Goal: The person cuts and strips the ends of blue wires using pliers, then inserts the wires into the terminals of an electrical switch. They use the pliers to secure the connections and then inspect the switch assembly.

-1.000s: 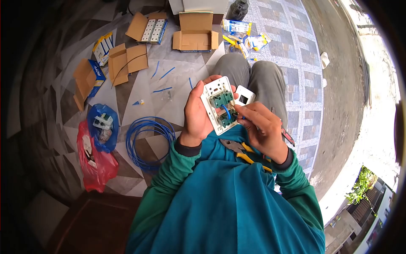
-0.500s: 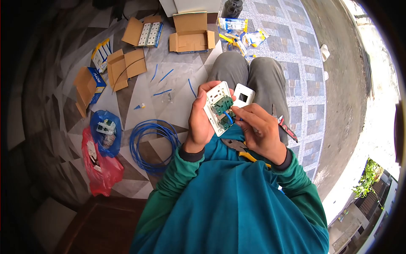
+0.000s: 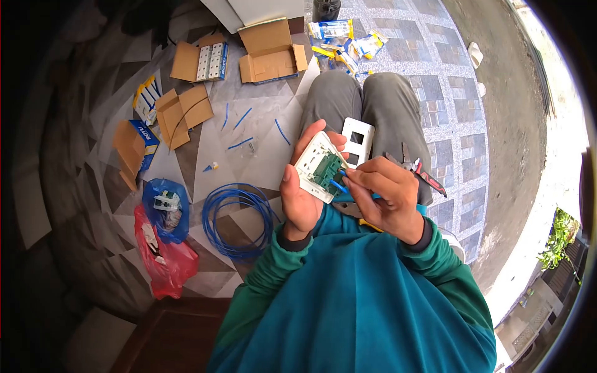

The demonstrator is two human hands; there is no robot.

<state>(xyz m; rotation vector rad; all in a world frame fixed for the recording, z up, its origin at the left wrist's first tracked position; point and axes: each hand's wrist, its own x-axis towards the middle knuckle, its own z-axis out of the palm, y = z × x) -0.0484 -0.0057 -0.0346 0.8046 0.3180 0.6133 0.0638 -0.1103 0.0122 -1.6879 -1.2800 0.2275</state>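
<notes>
My left hand [image 3: 300,205] supports an electrical outlet [image 3: 326,172], its fingers behind the white frame and its thumb by the left edge. The outlet's green back, with sockets or modules, faces up toward me. Close to the outlet's right side, my right hand [image 3: 392,193] pinches a short blue wire [image 3: 342,174] between thumb and fingertips. A second bit of blue wire [image 3: 339,186] sticks out just below; whether the two join is hidden. On my lap, beyond the outlet, lies a white cover plate [image 3: 367,133] with square openings. Yellow-handled pliers [image 3: 369,225] show partly under my right hand.
Red-and-black handled cutters [image 3: 429,179] rest by my right knee. On the floor at left are a blue wire coil [image 3: 236,217], cut wire pieces [image 3: 240,143], blue and red plastic bags [image 3: 166,267], and open cardboard boxes [image 3: 268,65]. Yellow-and-blue packets [image 3: 333,29] lie ahead.
The outlet has turned and tilted in my left hand. My right fingers have shifted up along the wire side. The view has moved slightly, and the pliers are now mostly covered.
</notes>
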